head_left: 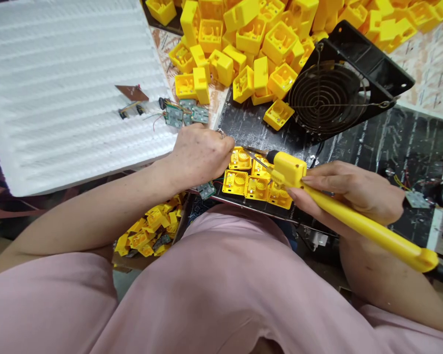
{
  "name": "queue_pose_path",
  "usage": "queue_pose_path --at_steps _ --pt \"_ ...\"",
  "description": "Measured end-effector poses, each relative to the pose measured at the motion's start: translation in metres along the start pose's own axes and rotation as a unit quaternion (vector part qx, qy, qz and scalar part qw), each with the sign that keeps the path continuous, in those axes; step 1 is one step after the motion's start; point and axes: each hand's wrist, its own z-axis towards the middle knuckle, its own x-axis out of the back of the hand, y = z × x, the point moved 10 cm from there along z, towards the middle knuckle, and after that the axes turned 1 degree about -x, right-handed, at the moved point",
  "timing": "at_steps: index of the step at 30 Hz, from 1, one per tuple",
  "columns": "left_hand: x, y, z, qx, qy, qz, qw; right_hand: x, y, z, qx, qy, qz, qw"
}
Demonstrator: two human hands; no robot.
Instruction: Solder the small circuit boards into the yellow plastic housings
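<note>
My right hand (350, 191) is wrapped round a yellow soldering tool (290, 169), its dark metal tip pointing left over the small yellow housings. My left hand (207, 150) is closed beside that tip; its fingertips are hidden, so what it pinches cannot be made out. Several open yellow housings (235, 182) with metal contacts sit in two rows on the black mat's front edge. Just below my left hand a small circuit board (206, 190) with thin wires lies at the edge. More green circuit boards (174, 115) with wires lie above my left hand, by the white foam.
A large white foam sheet (74, 88) fills the left. Yellow housings (251, 34) are heaped at the back. A black fan (328, 93) stands back right. Below the left forearm is a box of yellow parts (157, 223). Another wired board (417, 199) lies far right.
</note>
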Motion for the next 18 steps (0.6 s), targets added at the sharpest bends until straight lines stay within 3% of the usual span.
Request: queue_pose_path --at_steps 3,6,11,15,18 --pt "-0.002 0.000 0.000 0.006 -0.017 0.001 1.000 0.007 -0.015 0.001 0.049 0.020 -0.019 0.998" --pt "-0.004 0.000 0.000 0.009 -0.030 0.003 1.000 0.009 -0.014 0.002 0.020 0.017 -0.071 0.997" --pt "-0.004 -0.005 -0.005 0.003 0.003 -0.032 0.999 0.010 -0.021 0.000 0.089 0.048 -0.066 0.993" --pt "0.002 -0.010 -0.016 -0.018 0.079 -0.097 0.992 0.010 -0.015 -0.004 0.093 0.050 0.005 0.994" --pt "0.006 -0.014 -0.024 -0.017 0.147 -0.141 0.979 0.013 -0.008 -0.004 0.053 0.044 -0.013 0.998"
